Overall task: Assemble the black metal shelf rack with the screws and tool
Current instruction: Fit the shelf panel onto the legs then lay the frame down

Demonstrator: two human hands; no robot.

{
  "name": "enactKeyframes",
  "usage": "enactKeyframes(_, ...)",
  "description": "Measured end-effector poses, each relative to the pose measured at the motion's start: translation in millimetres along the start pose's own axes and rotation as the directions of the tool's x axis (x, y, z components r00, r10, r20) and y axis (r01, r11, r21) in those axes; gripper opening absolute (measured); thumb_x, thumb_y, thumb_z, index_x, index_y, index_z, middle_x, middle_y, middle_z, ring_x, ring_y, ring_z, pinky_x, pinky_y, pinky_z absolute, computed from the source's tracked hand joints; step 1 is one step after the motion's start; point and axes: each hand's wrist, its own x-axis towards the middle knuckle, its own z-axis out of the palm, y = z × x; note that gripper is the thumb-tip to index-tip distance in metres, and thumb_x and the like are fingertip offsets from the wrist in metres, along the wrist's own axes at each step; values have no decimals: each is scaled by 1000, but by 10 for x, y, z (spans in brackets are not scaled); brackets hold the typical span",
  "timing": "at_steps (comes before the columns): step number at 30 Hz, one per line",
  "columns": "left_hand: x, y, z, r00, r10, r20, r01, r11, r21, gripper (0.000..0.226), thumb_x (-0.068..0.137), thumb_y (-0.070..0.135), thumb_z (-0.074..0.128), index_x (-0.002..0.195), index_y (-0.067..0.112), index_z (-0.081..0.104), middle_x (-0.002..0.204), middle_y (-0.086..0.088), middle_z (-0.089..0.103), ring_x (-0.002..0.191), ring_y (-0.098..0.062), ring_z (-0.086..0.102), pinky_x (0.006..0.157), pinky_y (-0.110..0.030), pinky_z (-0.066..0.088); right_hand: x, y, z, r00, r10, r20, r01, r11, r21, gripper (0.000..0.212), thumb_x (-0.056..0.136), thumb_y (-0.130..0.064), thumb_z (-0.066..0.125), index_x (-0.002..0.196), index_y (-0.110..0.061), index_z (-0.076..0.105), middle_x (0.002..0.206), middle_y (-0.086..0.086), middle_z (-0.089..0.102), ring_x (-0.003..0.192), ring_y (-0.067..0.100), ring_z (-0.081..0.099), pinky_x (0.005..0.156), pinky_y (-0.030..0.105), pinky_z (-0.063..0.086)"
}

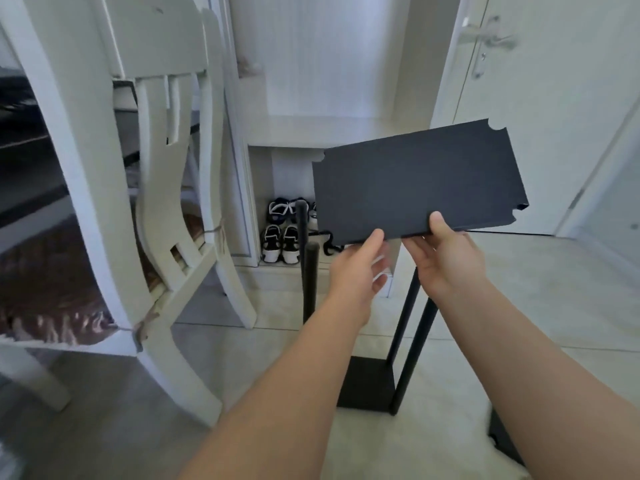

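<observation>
A flat black metal shelf panel (419, 183) with notched corners is held in the air, tilted, above the rack. My right hand (446, 258) pinches its near edge, thumb on top and fingers underneath. My left hand (360, 268) is at the same edge, thumb against the panel's lower rim, fingers loosely spread below it. Under the panel stand black round poles (309, 275) rising from a black base shelf (367, 381) on the floor; two more poles (412, 341) lean at the right. No screws or tool are in view.
A white wooden chair (162, 209) with a patterned seat stands close on the left. Behind the rack is a white cabinet niche with several shoes (280, 237) on its low shelf. A white door (540, 98) is at the right. Pale tiled floor (242, 375) lies below.
</observation>
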Motion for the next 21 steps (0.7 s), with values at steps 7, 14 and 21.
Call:
enactKeyframes(7,188,-104,21,998,48,-41,-50,998,-39,31,92,38,70,117,21,64,110,-2,75,100,-11,69,72,-25,51,29,169,-158,998,58,11,-58,998,24,14,100,-5,61,114,-8,62,114,12,75,99,27,75,75,34,63)
enactKeyframes(14,512,-147,-50,991,19,-130,-19,1000,1,25,90,33,73,107,15,69,96,-3,76,92,-14,70,71,-25,53,350,296,-283,984,157,-80,-166,979,-119,39,99,-22,67,135,-15,53,118,18,71,90,29,77,69,39,64)
enactKeyframes(21,698,-162,-95,984,-42,-173,51,998,45,27,89,37,73,105,15,70,96,-3,77,81,-11,67,68,-25,52,512,362,-336,976,199,-90,-216,934,-283,30,99,-26,66,124,-10,59,107,19,74,82,29,78,63,37,63)
